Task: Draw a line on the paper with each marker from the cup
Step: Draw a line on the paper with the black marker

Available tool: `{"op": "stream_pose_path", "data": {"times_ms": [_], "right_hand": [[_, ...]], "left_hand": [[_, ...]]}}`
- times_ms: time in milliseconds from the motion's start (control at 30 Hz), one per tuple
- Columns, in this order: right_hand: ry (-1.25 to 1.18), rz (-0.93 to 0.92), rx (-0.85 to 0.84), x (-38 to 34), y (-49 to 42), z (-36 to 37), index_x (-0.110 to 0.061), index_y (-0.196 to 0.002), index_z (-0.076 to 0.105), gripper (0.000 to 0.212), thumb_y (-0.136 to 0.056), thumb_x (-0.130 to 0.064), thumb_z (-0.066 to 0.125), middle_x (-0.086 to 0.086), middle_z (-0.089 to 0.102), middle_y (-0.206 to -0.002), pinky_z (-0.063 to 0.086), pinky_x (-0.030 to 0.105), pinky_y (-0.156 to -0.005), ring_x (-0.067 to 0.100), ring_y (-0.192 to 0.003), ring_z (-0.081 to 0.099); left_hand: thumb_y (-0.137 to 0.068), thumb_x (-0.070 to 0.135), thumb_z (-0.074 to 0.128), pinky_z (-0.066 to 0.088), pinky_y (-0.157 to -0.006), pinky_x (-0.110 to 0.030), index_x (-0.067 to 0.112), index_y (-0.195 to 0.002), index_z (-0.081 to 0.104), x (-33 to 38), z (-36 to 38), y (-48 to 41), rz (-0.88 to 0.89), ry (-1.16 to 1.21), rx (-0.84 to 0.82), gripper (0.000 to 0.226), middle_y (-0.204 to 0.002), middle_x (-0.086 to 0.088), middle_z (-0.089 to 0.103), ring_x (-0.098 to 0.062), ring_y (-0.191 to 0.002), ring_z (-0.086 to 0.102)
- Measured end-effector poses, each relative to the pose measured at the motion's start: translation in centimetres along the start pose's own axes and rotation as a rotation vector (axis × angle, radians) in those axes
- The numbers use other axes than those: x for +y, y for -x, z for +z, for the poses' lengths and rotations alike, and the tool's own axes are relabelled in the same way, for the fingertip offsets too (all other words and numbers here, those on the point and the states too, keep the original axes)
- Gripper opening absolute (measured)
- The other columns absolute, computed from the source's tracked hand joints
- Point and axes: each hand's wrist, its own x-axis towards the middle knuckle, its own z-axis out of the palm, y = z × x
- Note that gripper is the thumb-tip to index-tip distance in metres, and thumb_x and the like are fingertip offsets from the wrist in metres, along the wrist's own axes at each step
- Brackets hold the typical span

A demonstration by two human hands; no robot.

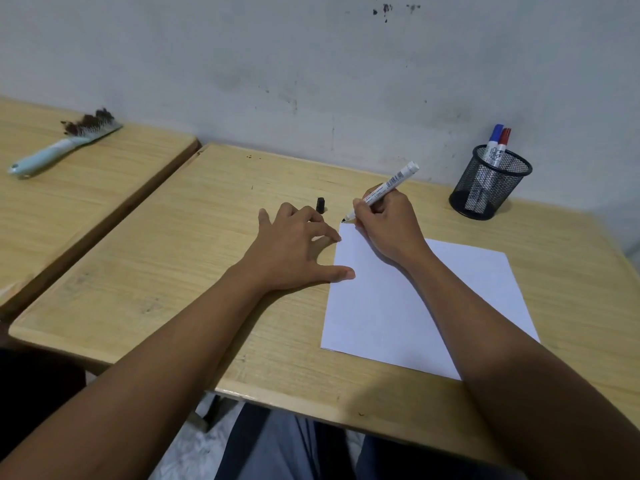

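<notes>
A blank white paper [398, 306] lies on the wooden desk [194, 271]. My right hand [388, 223] grips an uncapped black marker [384, 188], its tip at the paper's far left corner. My left hand [294, 247] lies flat with fingers spread, thumb and forefinger touching the paper's left edge. The marker's black cap [320, 204] stands on the desk just beyond my left hand. A black mesh cup [488, 183] at the far right holds a blue marker [492, 143] and a red marker [502, 147].
A second desk [86, 188] adjoins on the left, with a light blue hairbrush [62, 147] lying on it. A grey wall [311, 81] runs right behind both desks. My knees show below the near desk edge.
</notes>
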Motion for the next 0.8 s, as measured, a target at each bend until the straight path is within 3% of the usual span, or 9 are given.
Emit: {"op": "stream_pose_path", "data": {"times_ms": [167, 367, 667, 800], "right_hand": [[-0.069, 0.013, 0.029, -0.17, 0.18, -0.19, -0.007, -0.083, 0.060, 0.019, -0.097, -0.020, 0.059, 0.003, 0.066, -0.064, 0.050, 0.025, -0.052, 0.008, -0.050, 0.059], [0.029, -0.008, -0.007, 0.07, -0.04, 0.16, -0.009, -0.082, 0.064, 0.022, -0.096, -0.026, 0.060, 0.008, 0.071, -0.074, 0.054, 0.032, -0.064, 0.019, -0.068, 0.069], [0.074, -0.021, -0.013, 0.27, -0.23, 0.16, -0.010, -0.082, 0.064, 0.023, -0.096, -0.027, 0.060, 0.002, 0.069, -0.074, 0.045, 0.018, -0.059, 0.012, -0.069, 0.067], [0.081, -0.028, -0.019, 0.36, -0.27, 0.13, -0.006, -0.081, 0.065, 0.025, -0.095, -0.027, 0.060, 0.007, 0.070, -0.074, 0.052, 0.026, -0.061, 0.020, -0.072, 0.069]], "left_hand": [[-0.063, 0.088, 0.040, 0.028, -0.101, -0.065, 0.044, -0.132, 0.051, 0.46, -0.08, 0.10, 0.023, -0.082, -0.033, 0.082, -0.126, 0.008, 0.047, -0.019, -0.116, 0.033], [-0.062, 0.087, 0.041, 0.027, -0.101, -0.066, 0.044, -0.133, 0.050, 0.42, -0.03, -0.02, 0.017, -0.070, -0.042, 0.083, -0.123, 0.009, 0.045, -0.018, -0.116, 0.032], [-0.061, 0.087, 0.044, 0.027, -0.102, -0.066, 0.044, -0.131, 0.053, 0.40, -0.06, -0.05, 0.011, -0.056, -0.037, 0.083, -0.124, 0.009, 0.046, -0.018, -0.118, 0.032], [-0.059, 0.089, 0.045, 0.028, -0.102, -0.065, 0.043, -0.128, 0.057, 0.39, -0.09, 0.06, 0.003, -0.036, -0.018, 0.083, -0.125, 0.010, 0.049, -0.017, -0.118, 0.034]]}}
